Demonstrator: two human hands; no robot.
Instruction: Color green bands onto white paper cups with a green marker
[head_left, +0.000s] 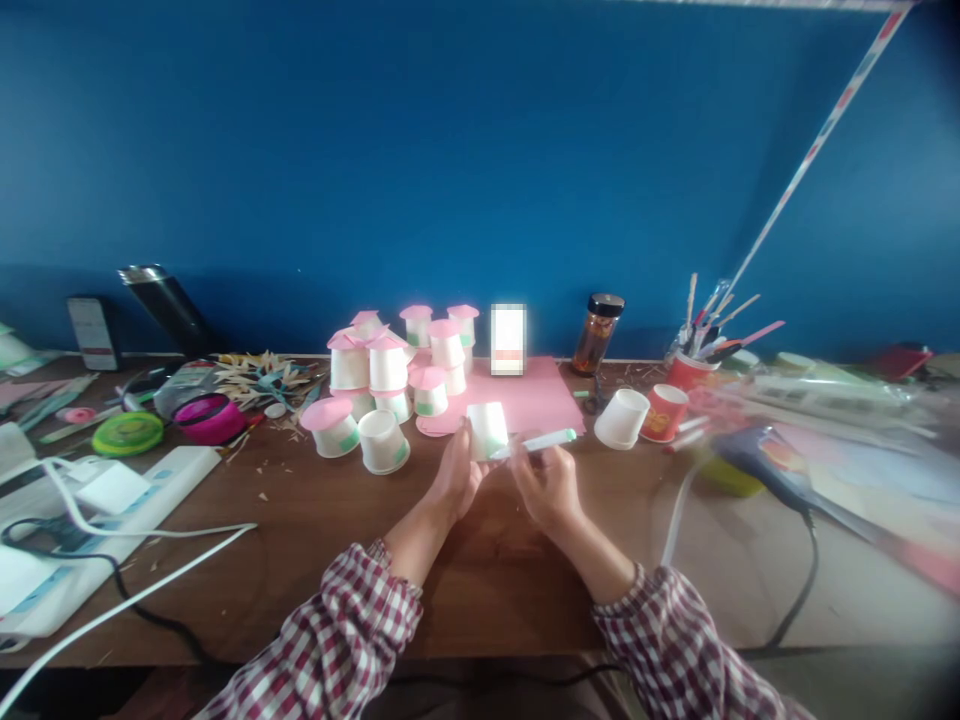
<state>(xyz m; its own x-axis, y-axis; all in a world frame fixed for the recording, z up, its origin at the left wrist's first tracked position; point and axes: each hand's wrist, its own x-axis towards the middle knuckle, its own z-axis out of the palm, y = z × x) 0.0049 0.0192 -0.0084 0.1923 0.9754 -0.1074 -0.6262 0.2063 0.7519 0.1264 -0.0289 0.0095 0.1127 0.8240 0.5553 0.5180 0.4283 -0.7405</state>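
Observation:
My left hand is closed around a white paper cup, which has a green patch on its side. In my right hand is a marker pen with a pale body and a green end; its other end points at the cup's side. Left of my hands, another white cup stands beside a cup with a pink paper top. Behind these are several more cups with pink tops, some stacked. A sheet of pink paper lies beyond the held cup.
To the right stand a white cup, a red cup and a dark-lidded bottle. A corded tool lies farther right. Power strips with cables, a pink tape roll and wooden scraps occupy the left.

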